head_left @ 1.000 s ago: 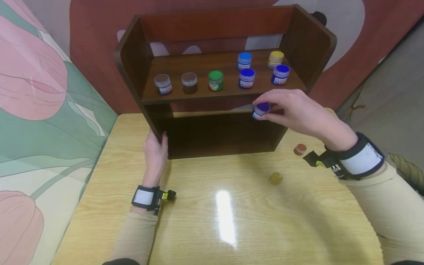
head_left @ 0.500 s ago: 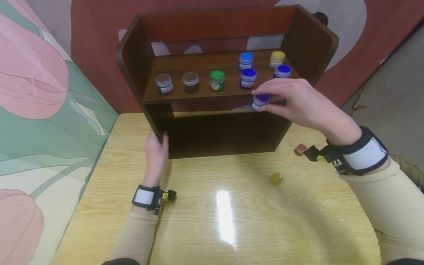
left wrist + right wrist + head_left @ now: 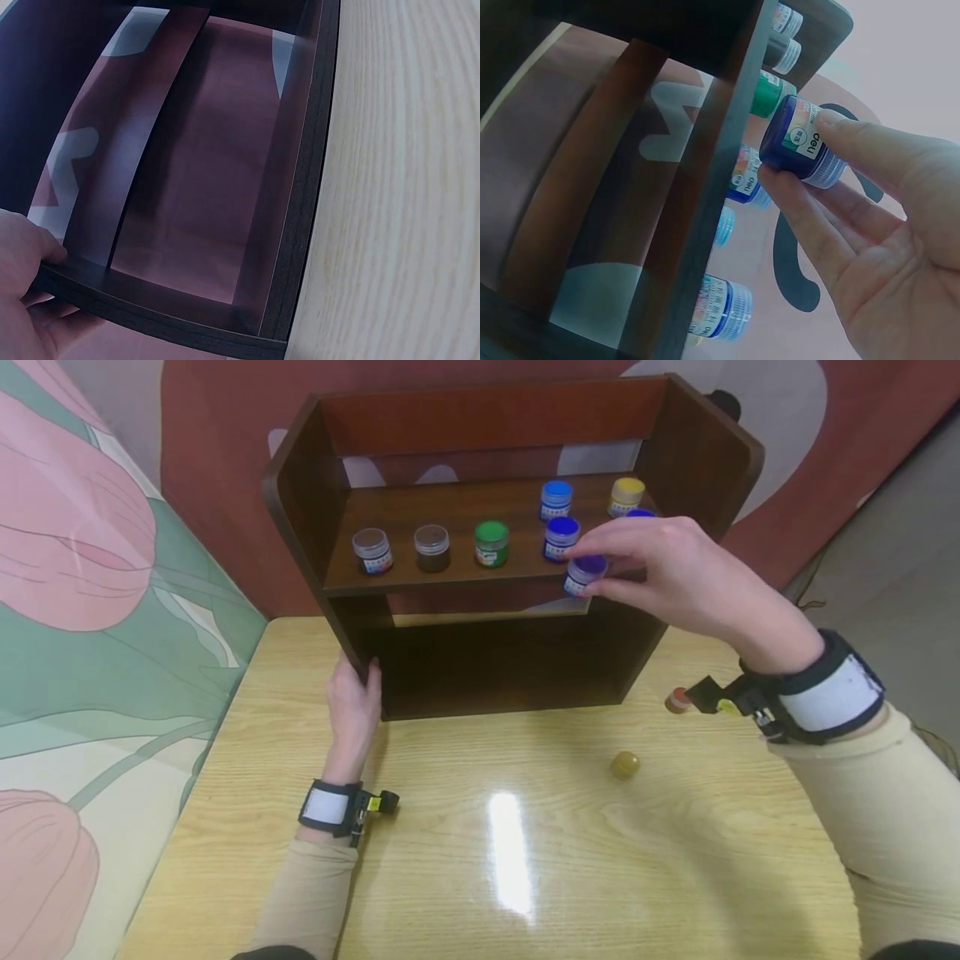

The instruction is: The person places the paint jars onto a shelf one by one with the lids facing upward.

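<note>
My right hand (image 3: 675, 577) pinches a small violet-blue paint jar (image 3: 580, 578) between thumb and fingers. The jar hangs in front of the upper board's edge, close to a blue paint jar (image 3: 559, 545) standing on it. In the right wrist view, the held jar's label (image 3: 802, 135) faces the camera and its cap points toward the palm. My left hand (image 3: 354, 702) grips the left side panel of the dark brown shelf (image 3: 450, 503), thumb inside and fingers outside. Another blue jar (image 3: 641, 513) is mostly hidden behind my right hand.
Also on the upper board stand two dark-capped jars (image 3: 431, 548), a green jar (image 3: 491, 544), a light blue jar (image 3: 556, 500) and a yellow jar (image 3: 626, 497). On the wooden table (image 3: 435, 827) sit an ochre jar (image 3: 625, 765) and a reddish jar (image 3: 677, 700).
My right hand has lifted the violet-blue jar from below the upper board's edge to about its height, slightly leftward. My left hand has stayed on the side panel.
</note>
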Motion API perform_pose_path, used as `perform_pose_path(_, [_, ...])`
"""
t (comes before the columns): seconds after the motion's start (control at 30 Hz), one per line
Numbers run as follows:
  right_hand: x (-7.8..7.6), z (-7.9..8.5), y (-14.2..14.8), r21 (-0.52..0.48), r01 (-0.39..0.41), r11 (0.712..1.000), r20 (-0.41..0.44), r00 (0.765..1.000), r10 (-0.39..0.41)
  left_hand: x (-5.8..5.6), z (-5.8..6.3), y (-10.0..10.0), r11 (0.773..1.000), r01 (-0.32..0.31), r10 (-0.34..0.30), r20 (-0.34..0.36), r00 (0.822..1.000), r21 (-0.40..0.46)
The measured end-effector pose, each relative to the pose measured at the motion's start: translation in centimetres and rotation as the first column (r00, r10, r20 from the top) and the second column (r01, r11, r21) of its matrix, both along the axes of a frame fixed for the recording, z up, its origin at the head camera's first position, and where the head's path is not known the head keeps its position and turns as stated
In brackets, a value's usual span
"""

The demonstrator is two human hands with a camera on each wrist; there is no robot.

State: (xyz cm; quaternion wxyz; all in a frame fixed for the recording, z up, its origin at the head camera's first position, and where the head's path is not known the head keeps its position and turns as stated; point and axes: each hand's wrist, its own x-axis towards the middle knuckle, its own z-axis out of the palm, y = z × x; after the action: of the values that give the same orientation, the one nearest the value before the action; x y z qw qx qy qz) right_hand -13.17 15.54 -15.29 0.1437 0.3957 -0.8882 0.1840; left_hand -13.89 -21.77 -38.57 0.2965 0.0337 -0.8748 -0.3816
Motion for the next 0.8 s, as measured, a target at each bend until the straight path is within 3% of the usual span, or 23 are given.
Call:
perform_pose_path(0.37, [-0.6, 1.3, -0.5, -0.019, -0.031, 0.999, -0.029, 0.999, 0.031, 0.1, 0.1, 0.0, 1.000, 0.009, -0.009, 0.010, 1.000, 0.009])
perform_pose_path(0.57, [-1.1, 1.7, -1.2, -0.002, -0.011, 1.000, -0.028, 1.000, 0.011, 0.0, 0.1, -0.1, 1.000, 0.011, -0.011, 0.014, 1.000, 0.013])
perform_pose_path(0.8, [-1.9, 2.5, -2.0, -0.012, 0.011, 1.000, 0.021, 1.000, -0.011, 0.0, 0.0, 0.0, 1.000, -0.007, 0.007, 0.013, 1.000, 0.005])
